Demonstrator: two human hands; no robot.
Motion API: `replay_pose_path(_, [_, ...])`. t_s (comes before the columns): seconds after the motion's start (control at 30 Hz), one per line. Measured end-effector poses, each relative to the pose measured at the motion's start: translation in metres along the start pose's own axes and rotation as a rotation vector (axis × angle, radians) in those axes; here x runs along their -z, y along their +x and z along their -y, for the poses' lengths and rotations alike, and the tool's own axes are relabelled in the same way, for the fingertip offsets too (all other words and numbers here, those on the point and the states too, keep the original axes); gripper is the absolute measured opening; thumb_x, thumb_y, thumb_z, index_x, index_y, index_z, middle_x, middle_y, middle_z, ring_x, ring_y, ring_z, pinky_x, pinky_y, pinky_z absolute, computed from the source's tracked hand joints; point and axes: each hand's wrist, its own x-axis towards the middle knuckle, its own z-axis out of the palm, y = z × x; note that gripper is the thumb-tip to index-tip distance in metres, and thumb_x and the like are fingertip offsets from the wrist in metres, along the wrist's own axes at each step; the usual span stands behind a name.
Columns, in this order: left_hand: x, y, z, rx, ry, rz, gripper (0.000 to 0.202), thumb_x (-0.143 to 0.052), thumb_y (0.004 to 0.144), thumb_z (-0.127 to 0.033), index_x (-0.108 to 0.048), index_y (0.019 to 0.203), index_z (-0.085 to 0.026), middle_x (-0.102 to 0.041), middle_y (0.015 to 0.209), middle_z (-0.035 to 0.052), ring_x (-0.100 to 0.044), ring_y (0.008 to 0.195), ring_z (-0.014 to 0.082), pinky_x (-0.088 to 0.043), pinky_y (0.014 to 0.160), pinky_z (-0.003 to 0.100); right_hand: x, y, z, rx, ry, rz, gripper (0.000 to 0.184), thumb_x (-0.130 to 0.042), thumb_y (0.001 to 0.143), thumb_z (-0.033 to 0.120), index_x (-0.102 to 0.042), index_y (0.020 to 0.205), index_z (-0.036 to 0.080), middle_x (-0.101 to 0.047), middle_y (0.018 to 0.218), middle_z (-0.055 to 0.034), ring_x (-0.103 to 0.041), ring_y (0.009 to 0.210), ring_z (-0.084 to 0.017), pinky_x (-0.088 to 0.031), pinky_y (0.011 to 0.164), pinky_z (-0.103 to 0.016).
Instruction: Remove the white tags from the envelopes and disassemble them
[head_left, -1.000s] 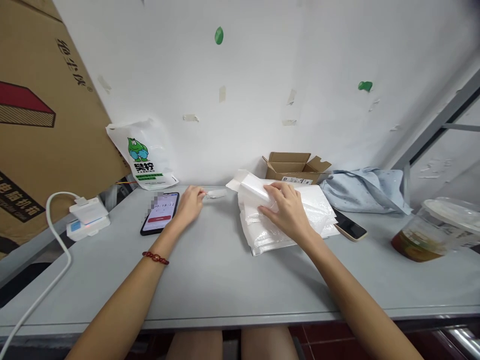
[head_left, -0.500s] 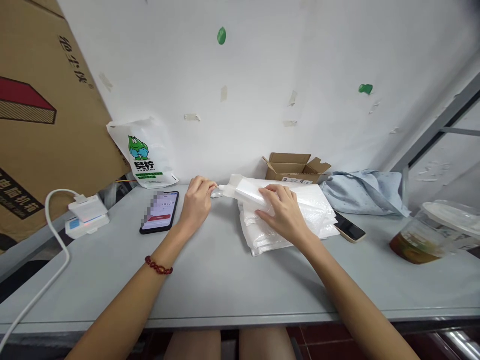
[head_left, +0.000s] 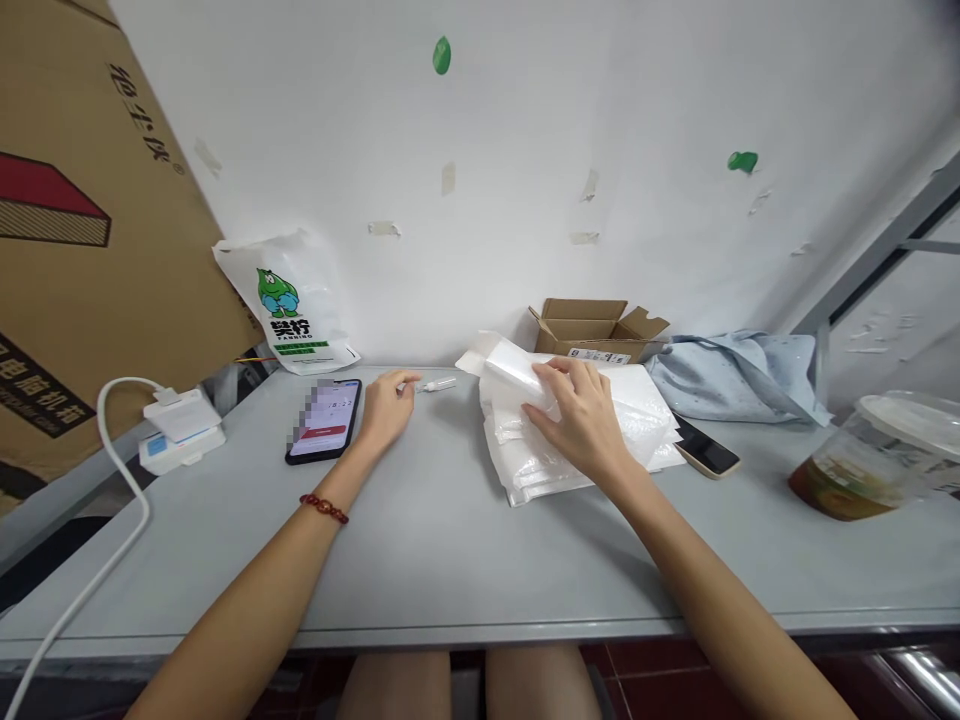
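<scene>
the stack of white plastic packaging (head_left: 646,412) lies on the grey table (head_left: 442,560), its layers crinkled and unevenly spread. the right hand (head_left: 577,408) is over the top of the stack, closed on a folded white sleeve (head_left: 511,368), with the thumb on the near side and the fingers on the far side. the sleeve's open end points to the left of the stack.

the left hand (head_left: 388,408), with a red beaded bracelet (head_left: 324,508) at its wrist, rests on the table to the left of the stack. its fingers are loosely curled and slack, gripping nothing that shows. just beyond its fingertips, between it and the stack, lies a small clear-and-white piece (head_left: 439,384) (too small to make out exactly; whether a finger touches it cannot be told).

farther left of the stack, past the left hand, lies a lit phone (head_left: 322,425), and behind that a white bag (head_left: 289,300) with a green figure leans against the wall (head_left: 510,130). farthest left of the stack are a white charging unit (head_left: 182,430) with a cable (head_left: 124,475), and a large carton (head_left: 127,260).

behind the stack sits an open cardboard box (head_left: 600,345). a pale blue cloth bag (head_left: 735,380) is behind it to the right, a dark-screened phone (head_left: 709,448) is just beside its right edge, and a lidded clear cup (head_left: 862,465) of brown liquid stands well to its right.
</scene>
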Motion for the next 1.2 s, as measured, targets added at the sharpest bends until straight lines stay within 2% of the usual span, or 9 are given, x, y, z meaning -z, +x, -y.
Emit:
replay_pose_path(0.07, [-0.005,0.006,0.023,-0.079,0.127,0.117,0.030,-0.045,0.078,-0.015,-0.070,0.093,-0.016,-0.068,0.106,0.0101,-0.058,0.104,0.0246,-0.044,0.092,0.038,0.000,0.000,0.000,-0.020,-0.016,-0.018,0.034,-0.053,0.082,0.026,-0.050,0.115,0.020,-0.051,0.114,-0.0134,-0.046,0.106,-0.028,-0.037,0.084,-0.041])
replay_pose_path(0.13, [-0.012,0.008,0.039,-0.108,0.143,0.172,0.030,-0.048,0.073,-0.012,-0.071,0.091,-0.016,-0.066,0.112,0.0107,-0.055,0.110,0.0266,-0.040,0.099,0.041,-0.001,0.000,0.000,-0.041,-0.023,-0.011,0.035,-0.054,0.082,0.027,-0.050,0.115,0.019,-0.052,0.115,-0.0135,-0.046,0.106,-0.028,-0.037,0.083,-0.041])
replay_pose_path(0.27, [-0.021,0.007,0.046,-0.148,0.112,0.230,0.032,-0.048,0.071,-0.011,-0.071,0.092,-0.018,-0.067,0.112,0.0073,-0.054,0.111,0.0253,-0.039,0.100,0.041,-0.002,-0.001,0.000,-0.047,-0.031,0.015,0.035,-0.055,0.081,0.027,-0.051,0.114,0.018,-0.052,0.114,-0.0140,-0.046,0.106,-0.028,-0.037,0.083,-0.041])
replay_pose_path(0.37, [-0.021,0.005,0.041,-0.128,0.081,0.218,0.027,-0.049,0.071,-0.013,-0.071,0.087,-0.018,-0.070,0.100,0.0077,-0.059,0.101,0.0250,-0.042,0.096,0.040,-0.003,0.000,0.000,-0.036,-0.040,-0.004,0.035,-0.055,0.081,0.026,-0.051,0.114,0.018,-0.053,0.114,-0.0137,-0.047,0.106,-0.028,-0.037,0.083,-0.041])
replay_pose_path(0.47, [-0.018,0.005,0.033,-0.060,0.032,0.153,0.020,-0.052,0.074,-0.022,-0.069,0.082,-0.016,-0.071,0.090,0.0099,-0.062,0.088,0.0252,-0.046,0.086,0.040,-0.004,0.000,-0.001,-0.023,-0.049,-0.006,0.035,-0.056,0.081,0.026,-0.051,0.114,0.018,-0.053,0.114,-0.0141,-0.047,0.105,-0.028,-0.038,0.083,-0.041])
replay_pose_path(0.57, [-0.015,0.006,0.023,0.011,-0.043,0.085,0.022,-0.050,0.078,-0.031,-0.066,0.080,-0.015,-0.071,0.084,0.0096,-0.063,0.076,0.0215,-0.049,0.074,0.035,-0.004,0.000,-0.001,-0.025,-0.053,0.009,0.034,-0.056,0.081,0.027,-0.051,0.113,0.018,-0.053,0.113,-0.0141,-0.048,0.102,-0.028,-0.038,0.082,-0.041])
replay_pose_path(0.77, [-0.002,0.003,-0.010,0.132,-0.584,-0.111,0.024,-0.064,0.071,-0.033,-0.059,0.085,-0.014,-0.069,0.075,0.0057,-0.062,0.065,0.0141,-0.049,0.069,0.028,-0.005,-0.001,-0.002,-0.019,-0.063,0.035,0.035,-0.056,0.080,0.028,-0.051,0.114,0.018,-0.053,0.111,-0.0141,-0.048,0.101,-0.029,-0.038,0.082,-0.041])
replay_pose_path(1.0, [0.005,-0.006,-0.028,0.107,-0.616,0.044,0.022,-0.071,0.069,-0.033,-0.064,0.078,-0.014,-0.070,0.075,0.0047,-0.056,0.062,0.0111,-0.046,0.067,0.026,-0.004,-0.002,-0.001,0.114,-0.010,0.064,0.038,-0.061,0.078,0.024,-0.053,0.114,0.016,-0.054,0.111,-0.0133,-0.049,0.100,-0.026,-0.039,0.082,-0.039])
replay_pose_path(1.2, [0.003,-0.008,-0.036,0.138,-0.589,0.047,0.021,-0.075,0.064,-0.034,-0.071,0.073,-0.016,-0.066,0.069,0.0012,-0.051,0.059,0.0093,-0.042,0.063,0.025,-0.002,-0.002,0.000,0.151,0.008,0.052,0.036,-0.060,0.079,0.022,-0.053,0.114,0.017,-0.055,0.110,-0.0129,-0.050,0.099,-0.026,-0.039,0.081,-0.039])
